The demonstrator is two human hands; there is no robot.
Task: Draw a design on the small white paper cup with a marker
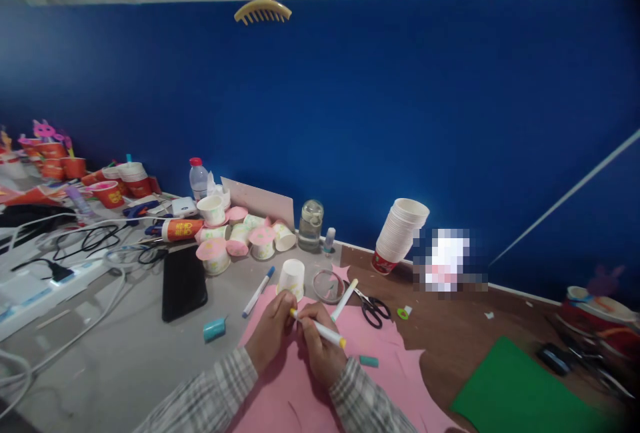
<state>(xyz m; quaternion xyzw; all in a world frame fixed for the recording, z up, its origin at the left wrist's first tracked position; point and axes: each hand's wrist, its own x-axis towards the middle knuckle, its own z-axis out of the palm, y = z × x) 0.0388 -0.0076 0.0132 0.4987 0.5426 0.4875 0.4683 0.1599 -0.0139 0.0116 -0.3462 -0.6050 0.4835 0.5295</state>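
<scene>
My right hand (320, 347) grips a white marker with a yellow end (320, 329), its tip pointing left toward my left hand (270, 333). My left hand is curled over the pink paper sheet (370, 379) and seems to pinch something small; what it holds is hidden by the fingers. Just beyond my hands stands an upturned white paper cup (291, 278). A second white marker (344, 299) lies beside a round clear lid (327, 285). A blue-capped marker (258, 291) lies to the left, and a teal cap (369, 360) rests on the pink sheet.
Black scissors (373, 309), a leaning stack of paper cups (400, 233), a glass jar (310, 225), decorated pink cups (240, 239), a black phone (183, 283), a teal cap (214, 329), cables and a power strip (45, 286) at left, green paper (520, 393) at right.
</scene>
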